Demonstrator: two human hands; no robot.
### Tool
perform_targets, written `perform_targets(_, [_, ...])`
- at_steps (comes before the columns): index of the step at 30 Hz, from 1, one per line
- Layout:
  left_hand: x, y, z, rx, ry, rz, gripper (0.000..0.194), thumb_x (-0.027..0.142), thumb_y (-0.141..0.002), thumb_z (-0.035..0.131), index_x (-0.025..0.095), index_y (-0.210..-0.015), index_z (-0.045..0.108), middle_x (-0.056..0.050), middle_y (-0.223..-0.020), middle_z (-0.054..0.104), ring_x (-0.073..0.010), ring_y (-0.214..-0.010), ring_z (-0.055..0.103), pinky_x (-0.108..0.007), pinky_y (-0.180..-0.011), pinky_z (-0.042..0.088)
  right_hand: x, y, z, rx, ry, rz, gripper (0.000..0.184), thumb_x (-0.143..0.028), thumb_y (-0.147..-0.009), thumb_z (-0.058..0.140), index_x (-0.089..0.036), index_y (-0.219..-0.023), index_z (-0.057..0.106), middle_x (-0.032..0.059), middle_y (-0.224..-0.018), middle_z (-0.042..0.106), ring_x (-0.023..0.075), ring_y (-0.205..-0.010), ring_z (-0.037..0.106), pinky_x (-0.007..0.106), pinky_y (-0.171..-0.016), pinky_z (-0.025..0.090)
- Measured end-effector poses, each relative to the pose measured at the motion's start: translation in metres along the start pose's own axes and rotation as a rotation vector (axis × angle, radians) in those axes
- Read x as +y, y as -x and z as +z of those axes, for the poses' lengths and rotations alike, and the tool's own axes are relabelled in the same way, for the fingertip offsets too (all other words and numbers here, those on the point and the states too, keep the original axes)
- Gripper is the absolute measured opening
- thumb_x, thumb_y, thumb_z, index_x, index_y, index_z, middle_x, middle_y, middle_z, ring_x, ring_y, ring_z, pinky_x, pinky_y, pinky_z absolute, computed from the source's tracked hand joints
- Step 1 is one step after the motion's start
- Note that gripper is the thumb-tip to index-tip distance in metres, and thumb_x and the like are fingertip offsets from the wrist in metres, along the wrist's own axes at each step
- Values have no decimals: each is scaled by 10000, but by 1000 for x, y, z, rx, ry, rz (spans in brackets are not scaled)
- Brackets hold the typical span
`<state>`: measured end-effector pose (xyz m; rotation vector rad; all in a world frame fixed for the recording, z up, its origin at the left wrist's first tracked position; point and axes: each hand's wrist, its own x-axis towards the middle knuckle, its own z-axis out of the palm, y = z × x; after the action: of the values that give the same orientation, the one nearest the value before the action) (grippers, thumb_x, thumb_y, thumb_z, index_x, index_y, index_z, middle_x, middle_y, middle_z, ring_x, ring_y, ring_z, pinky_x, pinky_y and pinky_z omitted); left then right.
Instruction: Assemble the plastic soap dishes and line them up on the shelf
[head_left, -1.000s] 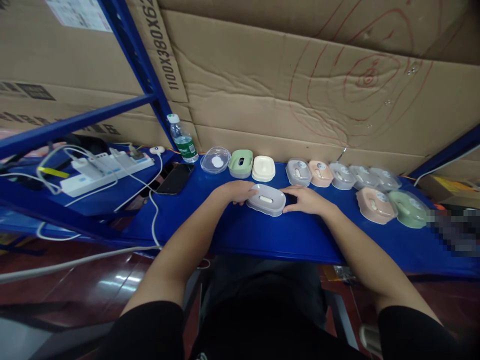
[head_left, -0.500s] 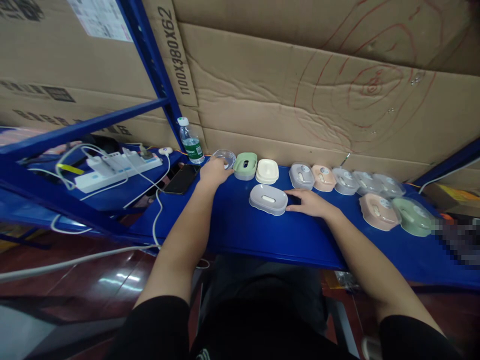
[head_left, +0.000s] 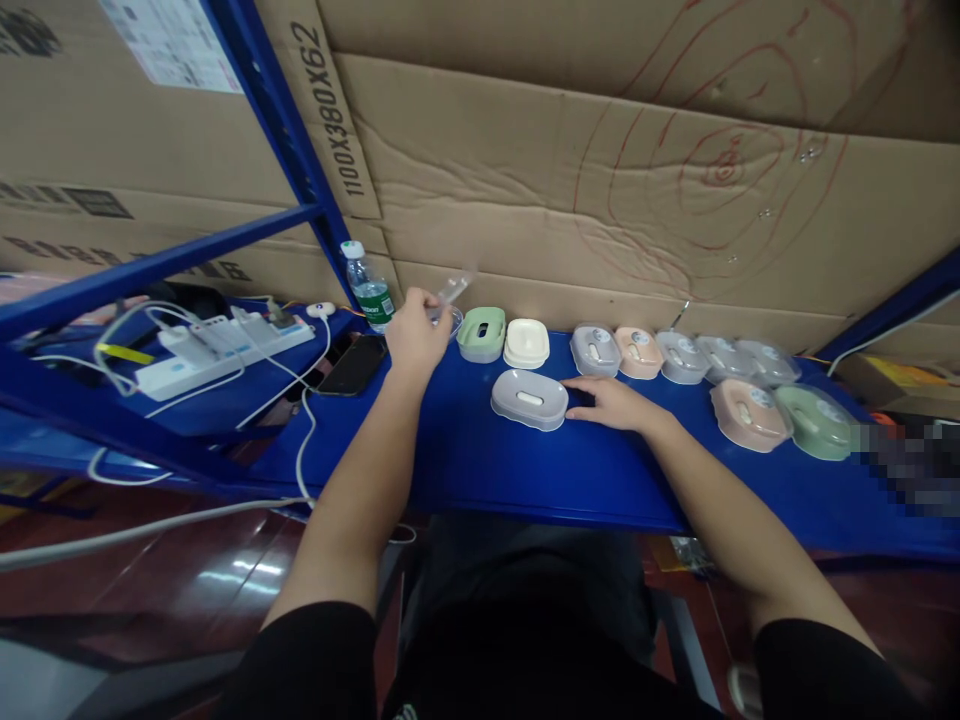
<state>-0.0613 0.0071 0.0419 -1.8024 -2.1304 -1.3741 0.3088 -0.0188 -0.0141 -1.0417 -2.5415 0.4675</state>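
My left hand (head_left: 417, 328) is closed on a clear plastic lid (head_left: 455, 287), raised and tilted above the back of the table. Part of another clear piece (head_left: 452, 322) shows just below it, beside the green box (head_left: 481, 335). My right hand (head_left: 609, 403) rests on the table with thumb and fingers about the right end of a grey oval plastic box (head_left: 530, 399). This box has a pale bar in its top and no clear cover on it. A cream box (head_left: 526, 343) stands behind it, next to the green one.
Several covered boxes in grey and peach (head_left: 639, 352) line the back right. A pink box (head_left: 751, 414) and a green box (head_left: 819, 421) sit nearer. On the left are a water bottle (head_left: 368, 288), a phone (head_left: 349, 364) and a power strip (head_left: 225, 358) with cables.
My left hand has risen from the clear pieces at the back, lifting a clear lid. My right hand stays at the grey box. The view has shifted slightly.
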Motion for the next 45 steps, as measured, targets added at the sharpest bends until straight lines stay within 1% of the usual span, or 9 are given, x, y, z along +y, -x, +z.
perform_targets(4, [13,6,6,-60,437,91,320,442,-1008,618,235,-1245,557,-57,-1004,772,-188,-828,725,-300,-745,534,-1,1,-3,76,19,63,614,-454,-967,745,-279,-1540,612,120,-1457,717,371,-1284,718,598,-1106,576])
perform_targets(8, [26,16,16,-387,640,102,427,531,-1019,567,196,-1280,612,-3,-687,681,-155,-578,595,-276,-588,446,-5,2,-9,221,-13,96,770,-462,-979,717,-279,-1670,431,137,-1429,728,357,-1175,758,572,-1016,629])
perform_targets(11, [31,26,27,-654,691,110,444,557,-1014,564,168,-1198,672,4,-616,624,-145,-552,546,-277,-586,430,-9,2,-9,271,-34,40,961,-570,-931,769,-280,-1723,309,156,-1495,678,359,-1159,758,567,-1027,626])
perform_targets(14, [32,34,39,-802,710,159,431,560,-1020,546,160,-1061,698,11,-599,576,-137,-562,518,-281,-608,429,-10,1,-6,271,2,-43,995,-667,-906,764,-325,-1722,309,132,-1499,676,349,-1181,752,576,-1071,604])
perform_targets(18, [33,39,46,-786,633,214,453,534,-1050,454,161,-978,701,-11,-666,604,-159,-637,558,-304,-663,456,-9,2,0,325,49,-115,887,-746,-891,726,-340,-1640,481,109,-1414,735,330,-1150,768,557,-1057,617])
perform_targets(22, [34,41,43,-697,348,343,483,497,-1073,388,175,-963,732,-92,-958,758,-240,-915,683,-372,-838,505,-11,2,1,346,90,-106,869,-796,-843,736,-298,-1544,614,108,-1322,788,325,-1103,790,524,-1026,636])
perform_targets(29, [38,48,39,-775,-96,319,523,606,-1020,493,176,-1040,790,-160,-1117,777,-322,-1072,712,-409,-903,509,-17,-1,4,138,154,-42,783,-751,-893,725,-235,-1480,681,125,-1256,815,350,-1082,805,512,-939,661])
perform_targets(39, [34,46,48,-895,-70,268,597,617,-1057,440,167,-841,767,-120,-818,775,-267,-863,736,-330,-747,485,-27,-3,8,124,94,-95,811,-722,-908,726,-292,-1577,570,121,-1498,682,352,-1344,685,537,-1085,610])
perform_targets(45, [38,51,50,-789,72,325,590,619,-1062,433,173,-896,783,-103,-915,799,-247,-874,727,-328,-747,481,-22,0,2,88,96,-107,936,-740,-797,827,-294,-1579,570,133,-1583,612,387,-1430,617,585,-1156,560])
